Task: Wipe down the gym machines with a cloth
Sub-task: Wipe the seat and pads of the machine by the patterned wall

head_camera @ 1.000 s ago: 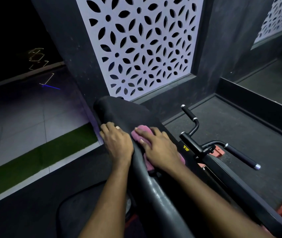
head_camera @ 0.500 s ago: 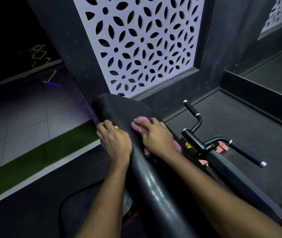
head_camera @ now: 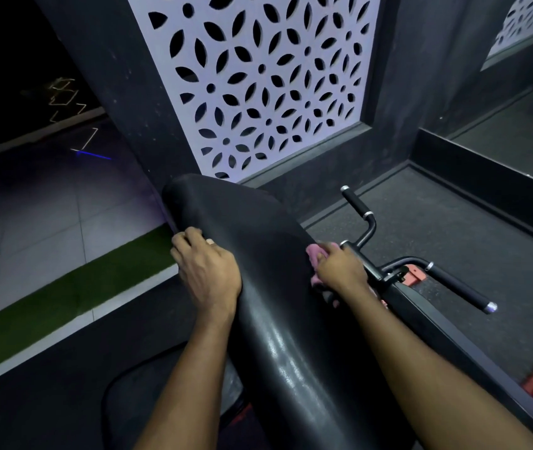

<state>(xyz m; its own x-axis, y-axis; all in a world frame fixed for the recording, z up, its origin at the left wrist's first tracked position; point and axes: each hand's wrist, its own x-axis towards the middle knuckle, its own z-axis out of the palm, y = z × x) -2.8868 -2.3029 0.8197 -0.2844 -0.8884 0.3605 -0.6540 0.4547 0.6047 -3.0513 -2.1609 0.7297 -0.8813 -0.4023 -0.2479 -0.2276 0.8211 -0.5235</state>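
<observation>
Head view: right-hand grip [head_camera: 339,271] bunches a pink cloth [head_camera: 315,254] against the right edge of the black backrest pad [head_camera: 258,222] to wipe it, while left-hand grip [head_camera: 208,274] clasps the opposite edge, seemingly for bracing.

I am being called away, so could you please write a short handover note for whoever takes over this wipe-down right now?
Left hand: fingers curled over the left edge of the long black padded backrest, steadying it.
Right hand: holds the crumpled pink cloth against the backrest's right edge.
Done: wiping is under way on the backrest; how much is clean cannot be told.
Left: rest of the backrest, the black metal handlebars, the dark rounded seat below.
</observation>
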